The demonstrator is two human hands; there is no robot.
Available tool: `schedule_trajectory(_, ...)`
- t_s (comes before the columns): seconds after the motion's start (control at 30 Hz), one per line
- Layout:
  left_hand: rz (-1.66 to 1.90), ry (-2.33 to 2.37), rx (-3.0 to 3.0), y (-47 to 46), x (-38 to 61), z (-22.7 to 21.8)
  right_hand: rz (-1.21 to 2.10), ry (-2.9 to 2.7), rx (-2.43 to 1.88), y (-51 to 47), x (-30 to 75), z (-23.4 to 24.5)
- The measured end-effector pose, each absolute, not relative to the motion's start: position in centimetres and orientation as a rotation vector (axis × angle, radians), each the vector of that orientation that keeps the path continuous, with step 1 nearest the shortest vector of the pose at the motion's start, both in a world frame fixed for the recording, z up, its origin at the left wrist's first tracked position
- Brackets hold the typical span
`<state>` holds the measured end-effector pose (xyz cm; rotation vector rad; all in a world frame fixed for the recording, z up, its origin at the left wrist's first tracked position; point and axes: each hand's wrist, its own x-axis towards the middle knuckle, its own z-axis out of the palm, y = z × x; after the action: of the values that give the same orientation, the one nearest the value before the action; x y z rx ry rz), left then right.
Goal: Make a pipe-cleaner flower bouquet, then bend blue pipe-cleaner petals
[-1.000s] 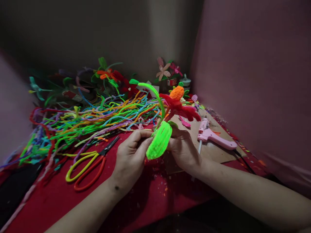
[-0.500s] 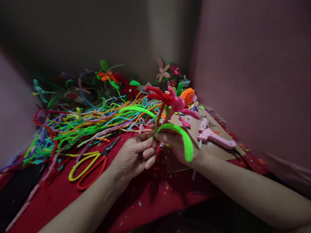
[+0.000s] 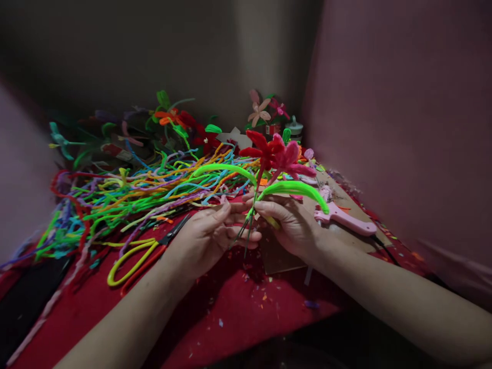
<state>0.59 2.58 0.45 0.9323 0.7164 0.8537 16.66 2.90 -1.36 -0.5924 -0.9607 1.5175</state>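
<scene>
A small bunch of pipe cleaner flowers (image 3: 263,149) stands upright between my hands, with a red bloom and a pink bloom (image 3: 287,158) side by side. Two bright green leaves (image 3: 295,188) curve out, one to each side. My right hand (image 3: 294,225) pinches the bunch between thumb and fingers just below the leaves. Thin dark wire stems (image 3: 248,233) fan out underneath. My left hand (image 3: 209,233) has its fingers spread beside and behind these stem ends, palm partly up. Whether its fingertips touch the stems is hard to see.
Loose coloured pipe cleaners (image 3: 154,192) heap at the left. Scissors (image 3: 132,261) with yellow and red handles lie by my left forearm. A pink glue gun (image 3: 348,220) rests on cardboard (image 3: 282,259) at right. Finished flowers (image 3: 258,110) and a small jar (image 3: 294,127) stand behind.
My left fingers have loosened from the stems and spread. The bunch has shifted slightly right and turned, with its right leaf raised and the wire ends now showing.
</scene>
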Motion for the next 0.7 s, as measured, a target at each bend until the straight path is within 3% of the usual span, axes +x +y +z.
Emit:
schedule_trajectory(0.2,1.112,1.111,1.375,1.9,0.7,0.6,1.466,-0.953,-0.596,2.9,16.6,-1.7)
schedule_trajectory(0.47,1.005,1.397,2.152,0.5,2.1,-0.1,1.375,-1.032,-0.696,2.5,16.1,-2.6)
schedule_trajectory(0.7,0.941,1.469,2.134,0.8,1.8,-1.1,1.423,-1.086,-0.759,2.2,16.3,-2.6)
